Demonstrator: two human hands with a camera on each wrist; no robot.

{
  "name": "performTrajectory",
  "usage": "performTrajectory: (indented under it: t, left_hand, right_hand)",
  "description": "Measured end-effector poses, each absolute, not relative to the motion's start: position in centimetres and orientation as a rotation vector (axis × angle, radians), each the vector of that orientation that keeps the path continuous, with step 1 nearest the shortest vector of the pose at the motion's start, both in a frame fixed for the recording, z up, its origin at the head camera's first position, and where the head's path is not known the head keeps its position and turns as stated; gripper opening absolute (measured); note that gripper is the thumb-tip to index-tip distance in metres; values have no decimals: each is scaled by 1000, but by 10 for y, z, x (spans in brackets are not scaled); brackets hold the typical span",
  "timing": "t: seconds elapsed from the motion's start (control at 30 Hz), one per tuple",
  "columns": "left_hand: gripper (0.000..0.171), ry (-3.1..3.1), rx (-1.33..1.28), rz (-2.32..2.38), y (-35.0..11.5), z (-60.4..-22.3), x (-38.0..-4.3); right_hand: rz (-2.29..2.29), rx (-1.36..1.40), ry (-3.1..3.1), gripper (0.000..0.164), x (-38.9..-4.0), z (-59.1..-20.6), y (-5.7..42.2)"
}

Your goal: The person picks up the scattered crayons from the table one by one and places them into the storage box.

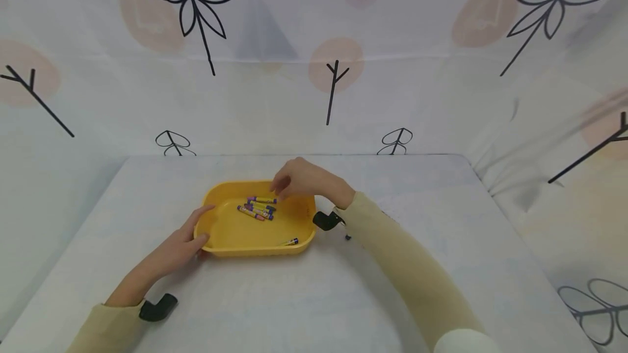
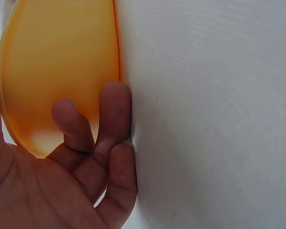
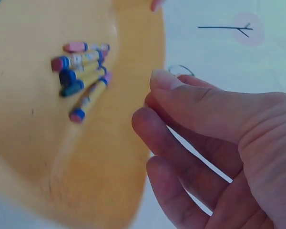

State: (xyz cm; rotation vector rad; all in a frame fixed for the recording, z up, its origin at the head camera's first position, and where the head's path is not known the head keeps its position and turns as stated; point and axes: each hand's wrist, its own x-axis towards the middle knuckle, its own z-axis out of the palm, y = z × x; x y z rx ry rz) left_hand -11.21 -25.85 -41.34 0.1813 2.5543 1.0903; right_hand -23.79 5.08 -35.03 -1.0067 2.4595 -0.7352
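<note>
A shallow yellow tray (image 1: 240, 236) stands on the white table. Its left end is held by my left hand (image 1: 177, 245), with the thumb and fingers spread along that end; in the left wrist view several fingers (image 2: 115, 107) curl against the tray's outer wall. Several crayons (image 1: 251, 213) in yellow wrappers lie bunched in the middle of the tray. My right hand (image 1: 310, 180) hovers over the tray's far right part, right of the crayons. In the right wrist view its fingers (image 3: 169, 186) are loosely bent, and no object shows between them.
A lone crayon (image 1: 290, 242) lies by the near right corner inside the tray. The white tabletop (image 1: 275, 304) extends around the tray. Behind it hangs a patterned cloth (image 1: 275, 108). A small dark object (image 1: 348, 237) sits under the right forearm.
</note>
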Motion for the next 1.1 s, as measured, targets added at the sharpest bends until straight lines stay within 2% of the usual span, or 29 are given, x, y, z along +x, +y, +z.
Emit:
performTrajectory:
  t: [0.3, 0.63, 0.97, 1.1]
  left_hand:
    - [65, 2560, 198, 1105, -260, -416, -113]
    - [65, 2553, 176, 1116, -261, -419, -115]
    - [65, 2551, 155, 1123, -260, -416, -112]
    - [64, 2551, 160, 1119, -260, -417, -113]
  right_hand:
    - [-812, -880, 2546, 25, -228, -344, 131]
    - [-836, -779, 2606, 24, -194, -383, 217]
    - [-711, -932, 2656, 46, -171, -402, 245]
    - [-619, -958, 2720, 44, -171, -403, 244]
